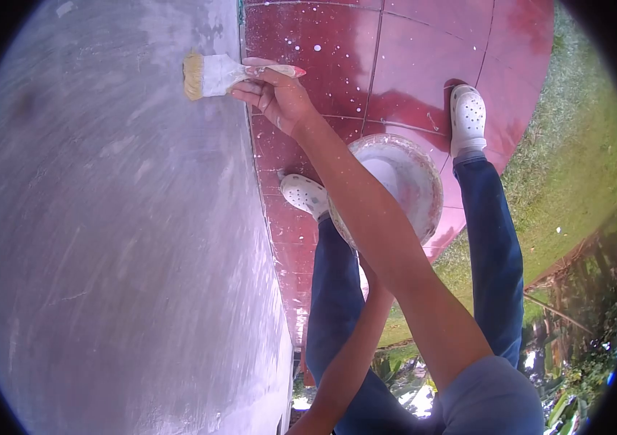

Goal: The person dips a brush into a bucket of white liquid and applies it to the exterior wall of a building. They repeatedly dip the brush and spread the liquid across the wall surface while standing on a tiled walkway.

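My right hand (272, 94) is closed around the handle of a wide paintbrush (223, 75), its pale bristles pointing left over the grey wall (127, 217). White smears mark the brush's ferrule and my fingers. Below the right forearm, my left arm reaches up to the near rim of a round bucket (424, 174), with my left hand (368, 274) at that edge and its fingers hidden. The bucket's inside is coated whitish, and my right forearm crosses over part of it.
Red tiles (410, 43) spattered with white drops run along the wall's base. My feet, in white clogs (468, 116), stand apart on either side of the bucket. Grass (576, 145) borders the tiles at right, with plants (576, 341) beyond.
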A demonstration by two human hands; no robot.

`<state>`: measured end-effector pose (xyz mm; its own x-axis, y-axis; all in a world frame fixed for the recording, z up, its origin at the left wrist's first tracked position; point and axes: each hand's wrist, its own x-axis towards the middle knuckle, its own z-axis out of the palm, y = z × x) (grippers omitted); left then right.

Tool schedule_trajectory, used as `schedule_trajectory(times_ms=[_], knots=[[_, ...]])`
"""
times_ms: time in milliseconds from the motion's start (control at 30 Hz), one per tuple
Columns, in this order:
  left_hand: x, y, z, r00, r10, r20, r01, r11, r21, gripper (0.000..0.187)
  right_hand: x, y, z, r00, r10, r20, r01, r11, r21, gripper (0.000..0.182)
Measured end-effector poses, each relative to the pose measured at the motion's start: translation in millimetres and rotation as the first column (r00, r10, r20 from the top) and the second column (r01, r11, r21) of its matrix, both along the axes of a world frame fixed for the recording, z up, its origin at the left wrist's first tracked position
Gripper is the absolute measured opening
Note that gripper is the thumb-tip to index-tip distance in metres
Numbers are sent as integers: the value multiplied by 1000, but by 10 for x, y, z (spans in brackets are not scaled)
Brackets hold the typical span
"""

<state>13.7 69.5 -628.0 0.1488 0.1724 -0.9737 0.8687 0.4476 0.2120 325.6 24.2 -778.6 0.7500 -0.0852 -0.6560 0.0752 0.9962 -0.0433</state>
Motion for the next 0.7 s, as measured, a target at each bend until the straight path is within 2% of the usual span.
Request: schedule_trajectory(times_ms=[67, 133, 167, 233, 267, 333, 367, 400, 433, 467, 533, 567, 600, 633, 667, 700], knots=[[44, -10, -35, 1000, -6, 17, 6, 1000, -18, 54, -53, 82, -467, 985, 36, -168, -39, 999, -14, 21], [75, 16, -6, 1000, -9, 26, 9, 1000, -20, 55, -127, 33, -764, 925, 115, -361, -247, 906, -343, 16], [3, -4, -77, 1000, -7, 26, 7, 1000, -16, 55, -134, 14, -756, 923, 119, -365, -250, 908, -336, 16], [-88, 142, -105, 999, -37, -23, 36, 999, -26, 56, -100, -57, -703, 913, 167, -372, -343, 808, -479, 19], [-135, 180, -157, 996, -64, -59, 62, 997, -43, 57, -22, -45, -589, 913, 175, -370, -349, 803, -483, 19], [-128, 156, -180, 992, -5, -126, 4, 1000, -13, 57, 132, 41, -194, 941, 210, -265, -328, 756, -566, 22], [-106, 152, -150, 997, -51, -51, 48, 998, -44, 58, 106, -51, -28, 940, 213, -268, -332, 757, -563, 22], [-76, 144, -116, 995, -92, 27, 94, 993, -69, 59, 36, -203, 128, 986, 140, -93, -165, 910, -381, 23], [-7, 82, -96, 999, -20, -43, 22, 999, 38, 55, 6, -293, 197, 998, 18, 65, -8, 989, -150, 25], [-6, 87, -122, 999, -21, -42, 22, 999, 43, 55, 2, -290, 170, 998, 17, 66, -7, 989, -145, 25], [-36, 94, -104, 996, -36, 76, 34, 999, 36, 56, -8, -262, 139, 986, 23, 163, -14, 998, -54, 29], [-125, 143, -161, 996, -32, 80, 30, 999, 34, 56, 39, -139, 69, 998, 51, 28, -48, 995, -84, 28], [-284, 258, -252, 997, 75, -35, -77, 995, -71, 58, -3, -52, -145, 998, 52, 32, -49, 995, -88, 28], [-370, 321, -292, 973, 164, -162, -190, 969, -159, 59, -67, 49, -444, 997, 44, -62, -47, 998, -52, 29], [-351, 305, -305, 974, 162, -157, -187, 969, -164, 59, -68, 87, -644, 988, 37, -150, -40, 999, -17, 30], [-335, 284, -309, 979, 160, -125, -176, 976, -131, 61, -41, 74, -711, 989, 37, -146, -40, 999, -20, 30]])
